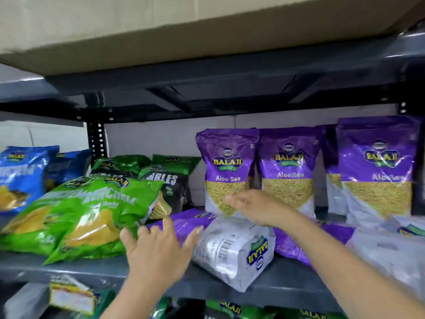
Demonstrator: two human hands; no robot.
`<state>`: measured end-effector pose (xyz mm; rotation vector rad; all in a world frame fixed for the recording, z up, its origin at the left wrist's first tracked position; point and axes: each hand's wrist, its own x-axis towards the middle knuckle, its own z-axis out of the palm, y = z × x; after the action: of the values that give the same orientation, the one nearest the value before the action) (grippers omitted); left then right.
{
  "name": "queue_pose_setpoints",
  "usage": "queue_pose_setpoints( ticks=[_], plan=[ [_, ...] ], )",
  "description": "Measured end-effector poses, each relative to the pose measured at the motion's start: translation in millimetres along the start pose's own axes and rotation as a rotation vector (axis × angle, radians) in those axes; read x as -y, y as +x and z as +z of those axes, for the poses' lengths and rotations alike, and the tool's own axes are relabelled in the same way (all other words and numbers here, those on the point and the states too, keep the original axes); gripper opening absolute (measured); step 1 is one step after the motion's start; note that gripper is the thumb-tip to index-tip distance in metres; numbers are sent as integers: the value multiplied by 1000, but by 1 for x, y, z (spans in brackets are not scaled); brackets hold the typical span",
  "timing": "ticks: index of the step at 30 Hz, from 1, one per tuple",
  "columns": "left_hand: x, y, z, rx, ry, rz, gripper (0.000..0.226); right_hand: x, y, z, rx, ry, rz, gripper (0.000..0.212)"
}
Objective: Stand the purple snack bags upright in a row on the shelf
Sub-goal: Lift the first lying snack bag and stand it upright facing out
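Observation:
Three purple snack bags stand upright at the back of the shelf [287,286]: one at the left [226,166], one in the middle [288,166], one at the right [377,166]. A purple bag lies flat, back side up [232,247], in front of them, and more flat purple bags [296,245] lie to its right. My left hand [156,252] hovers with fingers spread over the flat bag's left end. My right hand [255,208] is open just in front of the leftmost standing bag, holding nothing.
Green snack bags [76,217] lie in a heap at the left, with dark green bags [165,180] and blue bags [20,178] behind. A cardboard box [161,26] sits on the shelf above. More bags [230,309] fill the shelf below.

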<state>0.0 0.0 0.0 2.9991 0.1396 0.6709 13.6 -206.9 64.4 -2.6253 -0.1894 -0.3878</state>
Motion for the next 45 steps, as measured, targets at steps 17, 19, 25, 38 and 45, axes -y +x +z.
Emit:
queue_pose_setpoints(
  ticks=[17,19,25,38,45],
  plan=[
    [17,-8,-12,-136,-1113,227,125,-22,-22,24,-115,702,-94,79],
    [16,7,-21,-183,-1137,333,125,-24,-22,28,-174,800,-120,94],
    [-4,35,-6,-175,-1193,443,127,-42,-16,58,-338,793,-82,88],
    [-17,-5,27,-637,-926,289,68,-49,-9,58,-257,1066,-20,56],
    [-60,-45,41,-261,-957,402,54,-42,8,53,-114,1196,262,74]
  ],
)
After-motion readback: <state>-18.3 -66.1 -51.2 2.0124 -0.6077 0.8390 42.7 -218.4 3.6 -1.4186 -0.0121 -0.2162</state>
